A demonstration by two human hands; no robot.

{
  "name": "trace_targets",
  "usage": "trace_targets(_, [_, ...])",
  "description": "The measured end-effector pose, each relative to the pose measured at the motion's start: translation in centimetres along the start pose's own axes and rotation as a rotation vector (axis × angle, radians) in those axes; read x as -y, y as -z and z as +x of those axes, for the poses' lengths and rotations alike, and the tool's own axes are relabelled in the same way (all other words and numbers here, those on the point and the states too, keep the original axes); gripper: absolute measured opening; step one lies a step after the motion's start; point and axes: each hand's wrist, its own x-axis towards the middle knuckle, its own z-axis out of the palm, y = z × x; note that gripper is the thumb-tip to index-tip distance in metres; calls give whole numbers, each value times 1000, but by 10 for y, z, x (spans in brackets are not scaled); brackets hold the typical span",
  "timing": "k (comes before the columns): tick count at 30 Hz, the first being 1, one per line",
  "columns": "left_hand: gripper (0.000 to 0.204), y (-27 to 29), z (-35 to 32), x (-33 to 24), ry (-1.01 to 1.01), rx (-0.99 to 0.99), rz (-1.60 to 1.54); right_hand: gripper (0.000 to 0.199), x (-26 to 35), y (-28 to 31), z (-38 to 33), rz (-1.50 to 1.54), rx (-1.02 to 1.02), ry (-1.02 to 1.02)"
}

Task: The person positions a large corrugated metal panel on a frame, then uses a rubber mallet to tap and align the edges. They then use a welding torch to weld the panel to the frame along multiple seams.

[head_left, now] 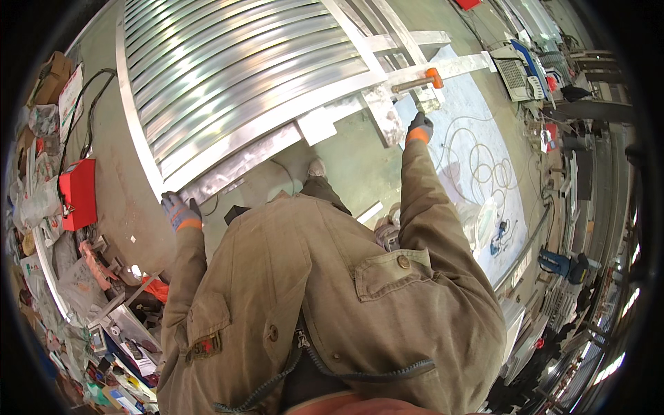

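Observation:
A large slatted metal panel in a pale frame lies in front of me, raised above the floor. My left hand, in a grey glove with an orange cuff, is at the frame's near left corner. Its fingertips rest against the corner, and the thumb stands apart. My right hand, in a dark glove with an orange cuff, reaches out to the right of the frame. Its fingers are curled beside a metal support piece; what they hold, if anything, is hidden. Just beyond lies a mallet with an orange head.
Metal bars support the panel at its right side. A pale blue sheet with a coiled hose covers the floor at right. To the left stand a red box and cluttered bags. Another person is at far right.

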Motion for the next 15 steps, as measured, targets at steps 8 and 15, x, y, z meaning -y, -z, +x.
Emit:
trace_targets(8, [72, 28, 6, -162, -130, 41, -150, 77, 65, -108, 129, -463, 253, -83])
trace_targets(15, [94, 43, 63, -404, -760, 242, -175, 51, 38, -137, 179, -599, 370, -262])
